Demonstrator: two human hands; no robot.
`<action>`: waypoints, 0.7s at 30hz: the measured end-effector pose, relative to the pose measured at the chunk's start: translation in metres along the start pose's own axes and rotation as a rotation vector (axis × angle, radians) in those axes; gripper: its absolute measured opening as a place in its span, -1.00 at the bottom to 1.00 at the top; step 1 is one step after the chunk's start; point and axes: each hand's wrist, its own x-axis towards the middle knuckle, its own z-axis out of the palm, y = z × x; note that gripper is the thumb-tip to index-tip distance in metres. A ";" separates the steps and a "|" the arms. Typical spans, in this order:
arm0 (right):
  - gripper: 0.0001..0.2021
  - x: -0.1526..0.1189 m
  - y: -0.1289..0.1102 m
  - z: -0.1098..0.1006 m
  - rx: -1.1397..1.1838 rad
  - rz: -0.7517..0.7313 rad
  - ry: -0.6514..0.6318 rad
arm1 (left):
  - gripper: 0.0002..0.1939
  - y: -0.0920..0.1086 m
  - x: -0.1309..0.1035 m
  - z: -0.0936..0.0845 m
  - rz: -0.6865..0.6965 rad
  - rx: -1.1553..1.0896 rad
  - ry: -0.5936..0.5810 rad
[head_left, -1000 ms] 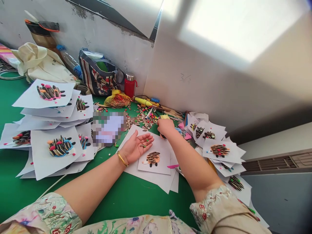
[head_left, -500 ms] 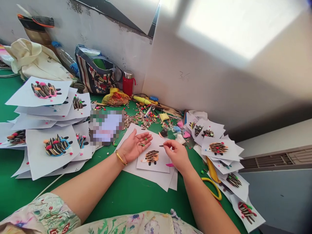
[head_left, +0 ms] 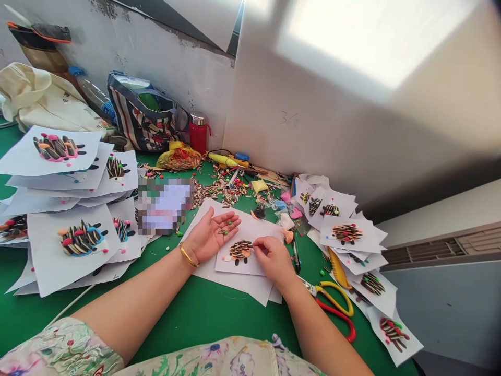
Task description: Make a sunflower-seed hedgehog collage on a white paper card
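My left hand (head_left: 210, 234) lies palm up and open over the paper's left side, fingers stretched out. Small green balls (head_left: 226, 233) and what looks like a seed rest on its palm and fingers. My right hand (head_left: 275, 259) is closed in a pinch at the right edge of a hedgehog picture (head_left: 240, 251) made of orange clay and striped sunflower seeds. A dark sunflower seed (head_left: 251, 245) shows at its fingertips, partly hidden. The hedgehog is on a white card (head_left: 227, 267), which lies on larger white sheets (head_left: 250, 288).
Stacks of hedgehog cards stand at left (head_left: 74, 271) and right (head_left: 387, 308). Scissors (head_left: 336, 303) and a pen (head_left: 296, 256) lie right of my hand. Loose sunflower seeds (head_left: 223, 193), clay packets (head_left: 259, 186), a red flask (head_left: 198, 134) and a striped bag (head_left: 136, 115) are at the back.
My right hand has moved down and left, bringing the seed from above the card to the hedgehog's right edge. My left hand keeps its palm-up pose. The whole view has shifted slightly.
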 end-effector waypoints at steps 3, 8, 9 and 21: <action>-0.85 0.000 -0.001 0.001 -0.037 -0.033 0.003 | -0.47 0.000 0.000 0.000 -0.002 -0.004 0.001; -0.85 0.001 -0.003 0.002 -0.101 -0.069 -0.002 | -0.46 0.000 -0.001 0.001 -0.003 -0.003 -0.006; -0.84 0.001 -0.003 0.002 -0.121 -0.081 -0.009 | -0.45 0.000 -0.001 0.001 -0.002 -0.002 -0.007; -0.85 0.003 -0.004 0.006 -0.240 -0.131 -0.046 | -0.46 0.000 0.000 -0.001 -0.001 0.006 -0.008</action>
